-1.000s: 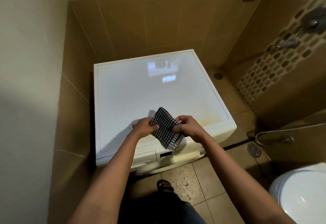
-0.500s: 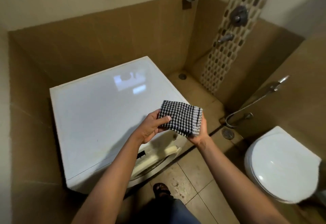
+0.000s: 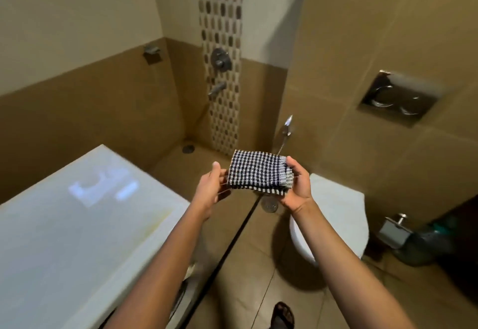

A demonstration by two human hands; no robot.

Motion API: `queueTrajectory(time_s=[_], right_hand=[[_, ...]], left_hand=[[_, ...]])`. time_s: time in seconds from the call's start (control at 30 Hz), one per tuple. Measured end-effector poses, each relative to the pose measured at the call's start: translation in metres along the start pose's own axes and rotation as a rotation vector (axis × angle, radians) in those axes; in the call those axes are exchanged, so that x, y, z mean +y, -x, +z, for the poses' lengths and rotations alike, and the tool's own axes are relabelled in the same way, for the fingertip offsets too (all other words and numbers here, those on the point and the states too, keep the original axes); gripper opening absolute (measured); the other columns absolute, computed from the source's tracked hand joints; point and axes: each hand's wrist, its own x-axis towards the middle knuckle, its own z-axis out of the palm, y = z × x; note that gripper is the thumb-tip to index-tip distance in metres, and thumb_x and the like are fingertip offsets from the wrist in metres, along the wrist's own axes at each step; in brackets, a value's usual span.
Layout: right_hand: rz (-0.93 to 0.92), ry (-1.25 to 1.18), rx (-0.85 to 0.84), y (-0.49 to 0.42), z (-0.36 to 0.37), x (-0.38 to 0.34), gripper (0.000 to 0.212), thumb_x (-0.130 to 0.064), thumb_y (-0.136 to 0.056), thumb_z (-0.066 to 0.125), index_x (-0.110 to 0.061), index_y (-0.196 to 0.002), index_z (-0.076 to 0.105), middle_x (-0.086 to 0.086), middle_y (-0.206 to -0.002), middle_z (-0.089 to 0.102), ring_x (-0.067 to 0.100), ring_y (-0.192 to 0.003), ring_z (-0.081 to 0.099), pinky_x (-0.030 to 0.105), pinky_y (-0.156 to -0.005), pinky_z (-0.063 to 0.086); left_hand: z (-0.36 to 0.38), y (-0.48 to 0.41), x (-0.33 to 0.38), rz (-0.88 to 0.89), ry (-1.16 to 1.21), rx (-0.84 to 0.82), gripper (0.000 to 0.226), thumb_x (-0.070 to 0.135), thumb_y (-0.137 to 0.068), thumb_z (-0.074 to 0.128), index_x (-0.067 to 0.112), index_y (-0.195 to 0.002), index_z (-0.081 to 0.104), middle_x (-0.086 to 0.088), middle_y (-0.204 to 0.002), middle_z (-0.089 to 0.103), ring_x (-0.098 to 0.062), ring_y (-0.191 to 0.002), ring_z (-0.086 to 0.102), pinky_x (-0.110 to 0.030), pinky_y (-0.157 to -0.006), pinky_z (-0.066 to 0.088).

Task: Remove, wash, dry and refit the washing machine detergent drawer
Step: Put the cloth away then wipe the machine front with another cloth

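Hands out in front, and between them sits a folded black-and-white checked cloth (image 3: pixel 258 173), held in the air above the brown tiled floor (image 3: pixel 248 258). The left hand (image 3: pixel 210 189) has its thumb raised and its fingers curled in against the cloth's left edge, gripping it there. The right hand (image 3: pixel 297 183) takes the other end: thumb clamped over the grey-banded right edge, fingers wrapped underneath, a firm hold. The cloth lies roughly flat, stretched lightly from hand to hand.

Down on the left, near, is the white washing machine (image 3: pixel 77 225), its glossy lid catching a bright window reflection. Its front face is mostly hidden behind the left forearm, so the detergent drawer cannot be made out.

On the right, just under the right wrist, is the white closed-lid toilet (image 3: pixel 336 214), with a chrome flush plate (image 3: pixel 399 98) on the wall above it. Far centre, a chrome shower mixer (image 3: pixel 219 59) sits on the pebble-pattern tile strip. A round floor drain (image 3: pixel 269 205) shows below the cloth.
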Motion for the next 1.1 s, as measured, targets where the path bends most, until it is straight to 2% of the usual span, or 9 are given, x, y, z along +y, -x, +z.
queueTrajectory(time_s=[0.1,0.17,0.3,0.5,0.7,0.8,0.87,0.97,1.1], right_hand=[[-0.148,0.007,0.03,-0.009,0.0,-0.087,0.038,-0.024,-0.075,0.056,0.002,-0.1,0.067,0.017,-0.098,0.069,0.03,-0.089,0.068,0.046,-0.085,0.054],[-0.235,0.042,0.041,-0.015,0.004,-0.151,0.039,-0.026,-0.079,0.05,0.0,-0.106,0.063,0.016,-0.106,0.066,0.03,-0.095,0.065,0.047,-0.093,0.048],[-0.351,0.118,-0.002,-0.019,0.022,-0.27,0.041,-0.026,-0.077,0.047,0.0,-0.102,0.067,0.019,-0.105,0.068,0.033,-0.094,0.066,0.056,-0.087,0.048],[-0.538,0.208,0.014,-0.014,0.056,-0.414,0.042,-0.024,-0.074,0.046,0.001,-0.104,0.06,0.023,-0.1,0.069,0.039,-0.089,0.067,0.062,-0.077,0.05],[-0.662,0.244,0.07,-0.02,0.09,-0.519,0.046,-0.023,-0.073,0.046,0.006,-0.107,0.056,0.029,-0.106,0.063,0.045,-0.1,0.056,0.066,-0.075,0.048],[-0.687,0.224,0.105,-0.037,0.106,-0.56,0.043,-0.023,-0.086,0.039,0.006,-0.115,0.052,0.032,-0.121,0.055,0.049,-0.112,0.05,0.067,-0.088,0.039],[-0.704,0.226,0.159,-0.05,0.117,-0.582,0.042,-0.025,-0.092,0.036,0.005,-0.118,0.048,0.031,-0.126,0.051,0.049,-0.107,0.05,0.067,-0.084,0.038],[-0.73,0.259,0.216,-0.078,0.136,-0.614,0.038,-0.023,-0.092,0.035,0.006,-0.113,0.049,0.03,-0.123,0.053,0.051,-0.098,0.051,0.068,-0.079,0.038],[-0.694,0.29,0.251,-0.124,0.156,-0.649,0.049,-0.026,-0.091,0.035,0.009,-0.124,0.042,0.035,-0.119,0.049,0.055,-0.109,0.046,0.069,-0.084,0.035]], left_hand=[[0.063,-0.031,0.028,0.021,-0.023,-0.008,0.039,0.04,-0.103,0.037,0.015,-0.092,0.066,0.0,-0.081,0.066,-0.009,-0.067,0.06,-0.021,-0.06,0.049],[0.11,-0.057,0.049,0.051,-0.06,-0.031,0.034,0.036,-0.102,0.041,0.016,-0.093,0.066,0.0,-0.084,0.065,-0.01,-0.073,0.061,-0.018,-0.055,0.048],[0.199,-0.094,0.102,0.183,-0.126,-0.166,0.032,0.036,-0.101,0.046,0.011,-0.1,0.066,-0.002,-0.084,0.064,-0.008,-0.068,0.057,-0.019,-0.056,0.047],[0.305,-0.128,0.18,0.318,-0.102,-0.292,0.026,0.028,-0.1,0.05,0.011,-0.089,0.067,-0.001,-0.074,0.062,-0.007,-0.062,0.055,-0.019,-0.056,0.046],[0.363,-0.157,0.228,0.378,-0.11,-0.371,0.016,0.021,-0.096,0.056,0.015,-0.087,0.068,0.003,-0.076,0.065,-0.006,-0.067,0.058,-0.018,-0.061,0.05],[0.384,-0.177,0.251,0.406,-0.13,-0.396,0.014,0.015,-0.096,0.055,0.012,-0.089,0.066,0.001,-0.076,0.063,-0.008,-0.066,0.056,-0.017,-0.059,0.047],[0.391,-0.189,0.264,0.424,-0.157,-0.404,0.013,0.013,-0.097,0.053,0.01,-0.093,0.066,0.0,-0.078,0.062,-0.009,-0.067,0.055,-0.018,-0.06,0.047],[0.399,-0.214,0.283,0.438,-0.183,-0.436,0.013,0.012,-0.097,0.052,0.009,-0.095,0.064,-0.001,-0.079,0.062,-0.009,-0.069,0.055,-0.019,-0.062,0.047],[0.404,-0.251,0.306,0.482,-0.252,-0.455,0.012,0.014,-0.097,0.054,0.008,-0.095,0.065,-0.002,-0.08,0.062,-0.01,-0.07,0.056,-0.021,-0.065,0.047]])
